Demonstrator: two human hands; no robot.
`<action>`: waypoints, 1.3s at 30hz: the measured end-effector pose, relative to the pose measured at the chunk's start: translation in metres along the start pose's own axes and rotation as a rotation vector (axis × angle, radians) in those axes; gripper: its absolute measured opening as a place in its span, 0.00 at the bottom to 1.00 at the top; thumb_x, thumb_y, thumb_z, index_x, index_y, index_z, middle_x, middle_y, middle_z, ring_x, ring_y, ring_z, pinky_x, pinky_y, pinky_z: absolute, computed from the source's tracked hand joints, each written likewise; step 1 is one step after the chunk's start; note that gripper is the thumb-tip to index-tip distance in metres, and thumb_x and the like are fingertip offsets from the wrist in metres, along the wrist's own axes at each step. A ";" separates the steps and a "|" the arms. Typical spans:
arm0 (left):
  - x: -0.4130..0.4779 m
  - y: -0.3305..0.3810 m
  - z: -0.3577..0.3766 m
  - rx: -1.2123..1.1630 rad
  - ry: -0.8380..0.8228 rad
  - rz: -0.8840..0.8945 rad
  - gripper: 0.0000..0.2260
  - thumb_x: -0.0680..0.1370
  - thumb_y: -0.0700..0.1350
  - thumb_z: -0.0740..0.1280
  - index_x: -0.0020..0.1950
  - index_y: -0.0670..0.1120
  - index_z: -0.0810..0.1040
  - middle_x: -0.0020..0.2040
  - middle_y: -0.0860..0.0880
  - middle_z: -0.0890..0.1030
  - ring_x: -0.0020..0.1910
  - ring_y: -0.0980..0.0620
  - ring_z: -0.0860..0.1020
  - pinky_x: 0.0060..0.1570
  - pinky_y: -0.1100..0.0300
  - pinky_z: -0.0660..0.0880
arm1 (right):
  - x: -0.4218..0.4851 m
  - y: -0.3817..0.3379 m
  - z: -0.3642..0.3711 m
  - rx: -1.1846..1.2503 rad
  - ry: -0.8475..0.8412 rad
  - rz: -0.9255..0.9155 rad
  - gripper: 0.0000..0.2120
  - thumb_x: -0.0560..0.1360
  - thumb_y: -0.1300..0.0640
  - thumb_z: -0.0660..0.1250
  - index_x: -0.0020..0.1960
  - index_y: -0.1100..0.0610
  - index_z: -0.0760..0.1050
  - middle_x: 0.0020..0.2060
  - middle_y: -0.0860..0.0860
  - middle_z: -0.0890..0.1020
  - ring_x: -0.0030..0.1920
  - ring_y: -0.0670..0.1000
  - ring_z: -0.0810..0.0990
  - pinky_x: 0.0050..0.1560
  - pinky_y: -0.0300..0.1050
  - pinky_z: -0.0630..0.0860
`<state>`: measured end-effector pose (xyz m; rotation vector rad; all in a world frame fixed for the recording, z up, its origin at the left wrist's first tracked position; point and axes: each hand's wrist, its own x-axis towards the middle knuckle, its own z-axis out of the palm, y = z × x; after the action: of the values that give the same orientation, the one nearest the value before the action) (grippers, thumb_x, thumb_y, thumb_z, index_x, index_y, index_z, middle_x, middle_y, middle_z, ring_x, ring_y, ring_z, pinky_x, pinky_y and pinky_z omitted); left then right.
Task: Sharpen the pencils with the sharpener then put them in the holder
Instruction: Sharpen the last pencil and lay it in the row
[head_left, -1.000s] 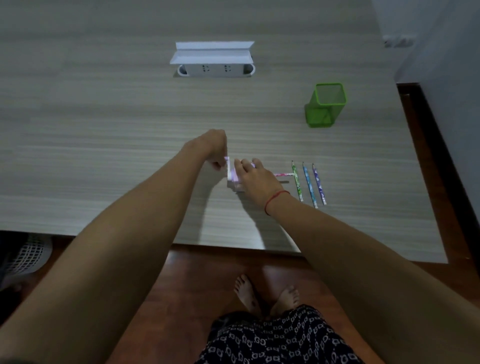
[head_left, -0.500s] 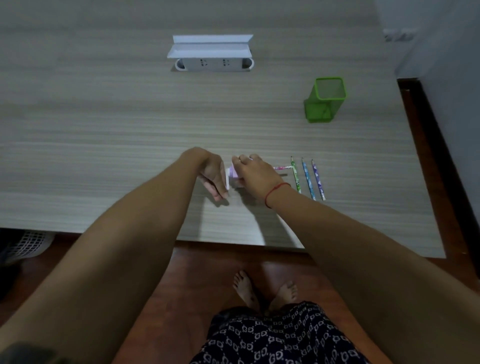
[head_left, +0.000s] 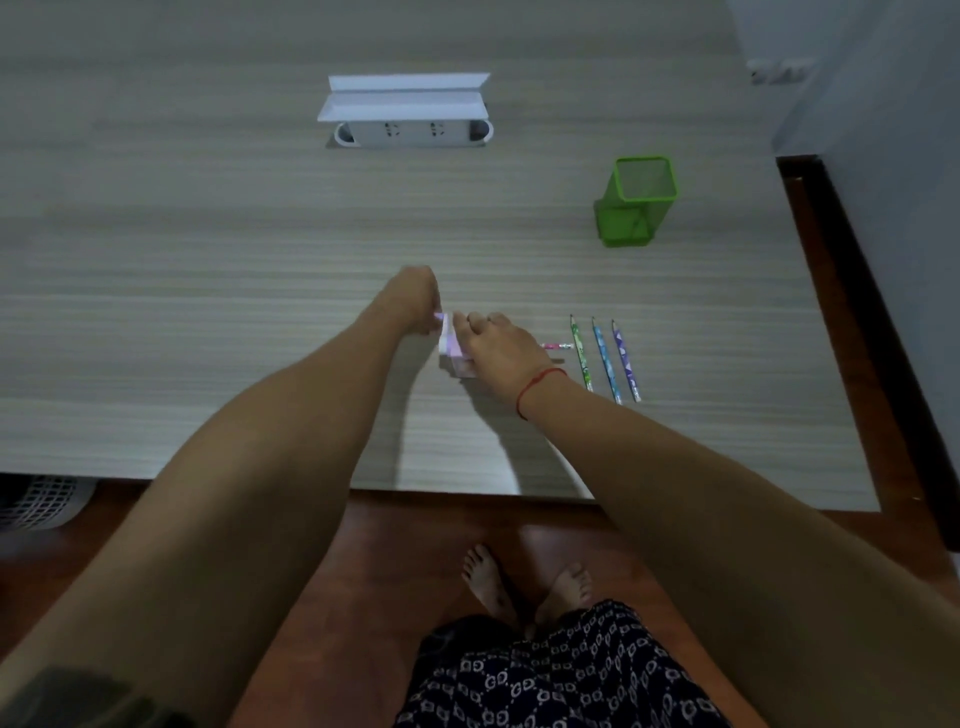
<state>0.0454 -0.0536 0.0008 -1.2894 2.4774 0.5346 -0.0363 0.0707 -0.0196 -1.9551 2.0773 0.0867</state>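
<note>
A small pale sharpener (head_left: 451, 349) sits on the wooden table (head_left: 208, 312), near the front edge. The right hand (head_left: 501, 348) lies on top of it with fingers curled down, pressing it still. A pink pencil (head_left: 555, 345) pokes out to the right from under that hand. The left hand (head_left: 415, 299) is closed in a fist on the crank at the sharpener's left side. Three more pencils (head_left: 605, 358) lie in a row just to the right. The green mesh holder (head_left: 636, 202) stands far back on the right and looks empty. If the right hand lets go, the sharpener could slide and the pencil tip could snap.
</note>
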 end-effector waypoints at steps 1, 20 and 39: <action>-0.001 -0.001 -0.006 -0.021 -0.038 -0.008 0.09 0.70 0.35 0.72 0.48 0.35 0.84 0.45 0.37 0.85 0.45 0.44 0.84 0.52 0.53 0.80 | 0.000 -0.001 -0.001 0.013 -0.013 0.000 0.26 0.80 0.56 0.56 0.76 0.62 0.55 0.69 0.59 0.68 0.66 0.61 0.68 0.61 0.55 0.73; -0.004 -0.010 0.029 0.045 -0.255 -0.054 0.07 0.69 0.43 0.74 0.34 0.39 0.82 0.26 0.46 0.82 0.30 0.52 0.82 0.40 0.63 0.79 | 0.001 -0.002 -0.006 0.071 0.033 -0.017 0.25 0.78 0.51 0.61 0.72 0.60 0.63 0.63 0.58 0.74 0.60 0.62 0.75 0.54 0.52 0.74; -0.009 -0.014 0.040 -0.131 -0.343 -0.121 0.06 0.71 0.39 0.73 0.36 0.39 0.81 0.24 0.48 0.82 0.26 0.55 0.81 0.35 0.61 0.81 | 0.003 -0.005 -0.007 0.060 0.038 -0.013 0.19 0.79 0.55 0.58 0.68 0.61 0.67 0.62 0.58 0.75 0.62 0.61 0.74 0.55 0.53 0.74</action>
<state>0.0654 -0.0365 -0.0337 -1.2635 2.1005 0.8226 -0.0322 0.0653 -0.0128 -1.9489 2.0663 -0.0159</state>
